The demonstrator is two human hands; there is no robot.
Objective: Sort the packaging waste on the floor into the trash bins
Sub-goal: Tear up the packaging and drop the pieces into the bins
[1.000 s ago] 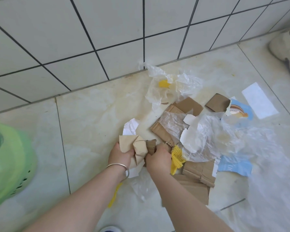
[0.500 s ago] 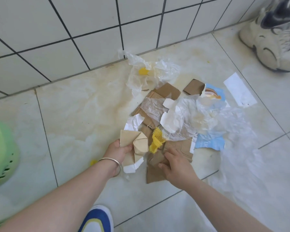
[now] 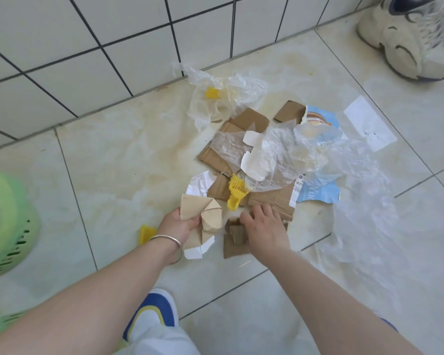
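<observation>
A heap of packaging waste lies on the floor by the tiled wall: brown cardboard pieces (image 3: pixel 218 155), clear plastic film (image 3: pixel 280 152), a blue printed wrapper (image 3: pixel 321 190) and yellow foam netting (image 3: pixel 236 190). My left hand (image 3: pixel 178 224) grips a bunch of tan and white paper scraps (image 3: pixel 205 213) just above the floor. My right hand (image 3: pixel 264 226) rests with curled fingers on small brown cardboard pieces (image 3: pixel 235 239) at the heap's near edge. A green bin (image 3: pixel 5 226) stands at the far left.
A second yellow netting piece (image 3: pixel 146 233) lies left of my left wrist. More crumpled plastic (image 3: pixel 215 96) sits against the wall. A white paper slip (image 3: pixel 369 123) and a beige shoe (image 3: pixel 405 39) are at the upper right. My blue and white shoe (image 3: pixel 154 316) is below.
My right hand moved from beside the held paper scraps down to the small cardboard pieces on the floor. The view shifted right, so the green bin slid toward the left edge.
</observation>
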